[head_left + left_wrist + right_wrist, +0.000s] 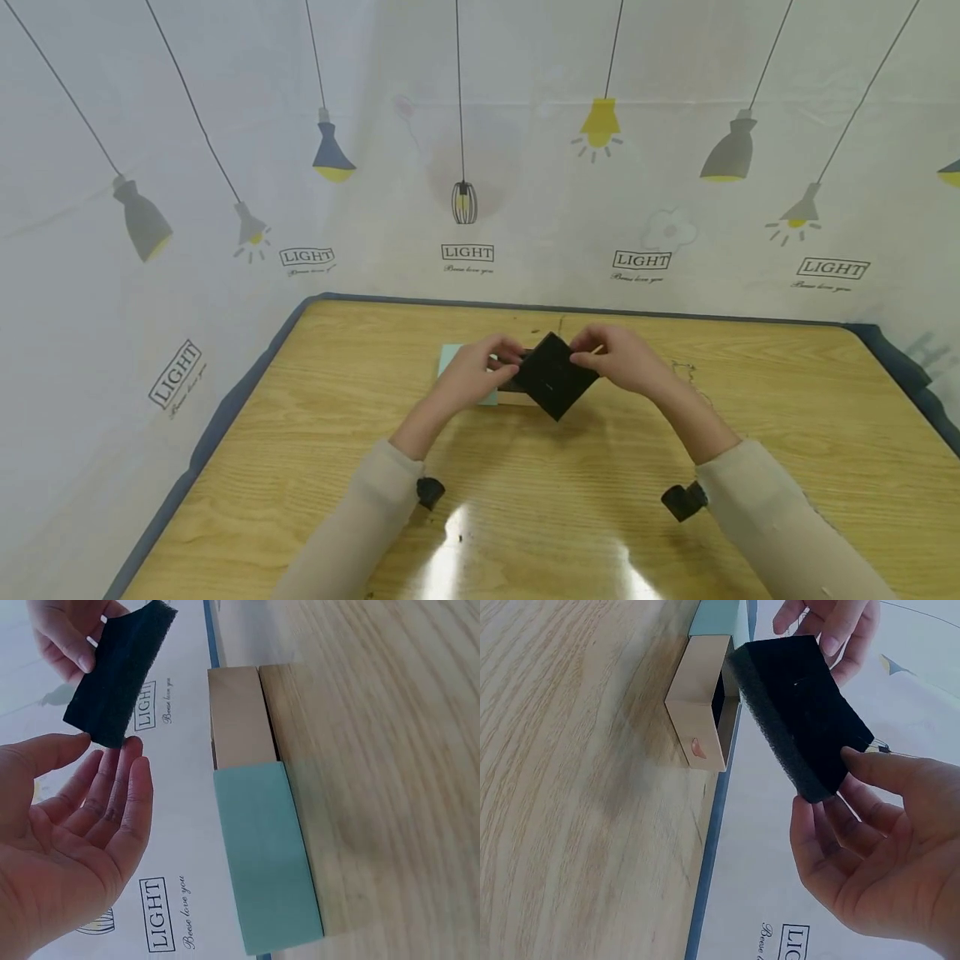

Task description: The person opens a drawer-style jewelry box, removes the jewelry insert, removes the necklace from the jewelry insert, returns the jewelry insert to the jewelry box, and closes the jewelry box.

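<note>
A black foam pad is held up over the table between both hands, tilted with one corner pointing down. My left hand pinches its left corner between thumb and fingertips. At the opposite corner my right hand grips it, the thumb on the flat face and fingers beneath. Behind the pad lies a small box, its mint-green sleeve to the left and its beige drawer slid partly out. A dark inside shows through the drawer's opening. In the head view the pad and hands hide much of the box.
A thin chain lies on the wooden table to the right, beyond the right wrist. Behind the table's blue-edged far side hangs a white sheet printed with lamps. Small dark specks dot the tabletop.
</note>
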### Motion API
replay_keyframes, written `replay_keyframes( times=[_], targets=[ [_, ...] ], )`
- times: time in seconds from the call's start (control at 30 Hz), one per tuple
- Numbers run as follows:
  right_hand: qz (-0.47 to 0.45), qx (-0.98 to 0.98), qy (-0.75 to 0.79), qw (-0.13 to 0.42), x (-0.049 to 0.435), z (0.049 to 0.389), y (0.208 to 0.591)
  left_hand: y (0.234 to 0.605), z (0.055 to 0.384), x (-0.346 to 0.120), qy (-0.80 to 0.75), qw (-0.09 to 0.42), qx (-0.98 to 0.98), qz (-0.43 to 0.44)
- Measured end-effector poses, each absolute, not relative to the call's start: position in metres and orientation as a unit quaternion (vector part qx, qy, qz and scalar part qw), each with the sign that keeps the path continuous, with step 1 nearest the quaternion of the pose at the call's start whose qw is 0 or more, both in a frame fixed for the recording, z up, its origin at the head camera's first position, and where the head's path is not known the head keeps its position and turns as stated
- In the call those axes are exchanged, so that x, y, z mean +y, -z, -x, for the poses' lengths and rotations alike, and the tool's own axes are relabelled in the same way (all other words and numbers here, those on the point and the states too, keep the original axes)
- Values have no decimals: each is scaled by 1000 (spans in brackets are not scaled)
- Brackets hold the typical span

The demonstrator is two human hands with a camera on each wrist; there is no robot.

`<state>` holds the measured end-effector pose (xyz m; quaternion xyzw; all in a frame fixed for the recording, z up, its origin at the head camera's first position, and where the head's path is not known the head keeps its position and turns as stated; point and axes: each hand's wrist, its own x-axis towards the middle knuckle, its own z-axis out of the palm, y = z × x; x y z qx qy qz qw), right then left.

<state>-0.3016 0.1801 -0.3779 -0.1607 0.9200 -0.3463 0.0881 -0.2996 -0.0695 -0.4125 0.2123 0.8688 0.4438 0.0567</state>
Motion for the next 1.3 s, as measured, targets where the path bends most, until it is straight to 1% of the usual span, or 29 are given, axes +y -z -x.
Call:
replay_keyframes(
  times=[0.5, 0.73, 0.97, 1.13, 1.3],
  targets=[
    [116, 915, 380, 73, 181, 310, 388, 415, 302, -83, -422, 50, 883, -200],
    [103, 906, 407, 50, 175, 313, 395, 417, 305, -89, -409, 41, 892, -187],
    [78, 894, 439, 51, 168, 319, 403, 417, 306, -94, -318, 30, 932, -171],
    [64, 889, 450, 61, 163, 320, 411, 420, 307, -96, -242, 42, 956, -162],
    [60, 883, 459, 70, 159, 320, 416, 424, 307, -96, -204, 53, 966, -149]
  ],
)
